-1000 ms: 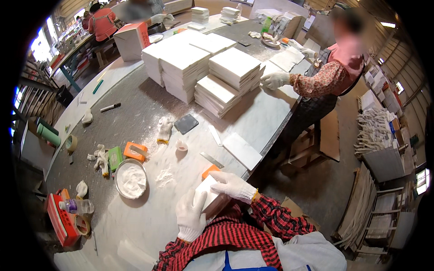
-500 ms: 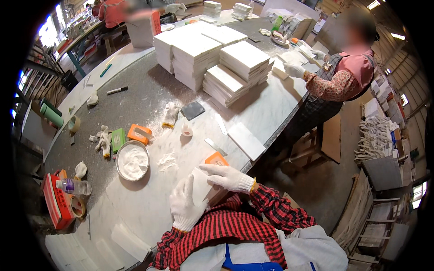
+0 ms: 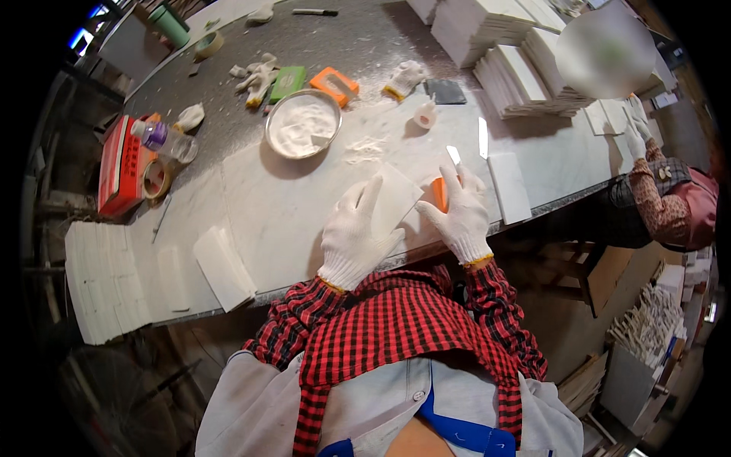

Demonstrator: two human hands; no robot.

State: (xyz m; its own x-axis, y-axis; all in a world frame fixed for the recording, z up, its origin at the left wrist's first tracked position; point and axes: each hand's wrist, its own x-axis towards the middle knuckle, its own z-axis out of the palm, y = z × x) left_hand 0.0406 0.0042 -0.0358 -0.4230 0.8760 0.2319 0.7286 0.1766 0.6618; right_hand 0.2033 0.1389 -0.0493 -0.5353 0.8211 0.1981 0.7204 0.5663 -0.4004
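Note:
White knit gloves cover both of my hands. My left hand point(image 3: 354, 232) grips a thin white tile point(image 3: 397, 196) at its left side, thumb along the lower edge and fingers over the face. The tile is tilted above the near edge of the table. To its right, my right hand point(image 3: 461, 215) has its fingers spread and holds nothing that I can see. An orange block point(image 3: 439, 193) shows between its thumb and forefinger, partly hidden by the hand. Just beyond the fingertips lies a metal scraper blade point(image 3: 453, 154).
Beyond my left hand stands a metal bowl point(image 3: 340, 128) of white powder or paste. Orange point(image 3: 335, 85) and green boxes point(image 3: 288, 84) sit behind it. A loose white tile point(image 3: 509, 187) lies at right, below stacked tiles point(image 3: 525, 80). A bottle point(image 3: 171, 143) stands left. A co-worker point(image 3: 674, 198) works at far right.
My right hand has come off the tile and moved right to the orange block. The tile stays in my left hand, now lifted and tilted. The view has swung down and left.

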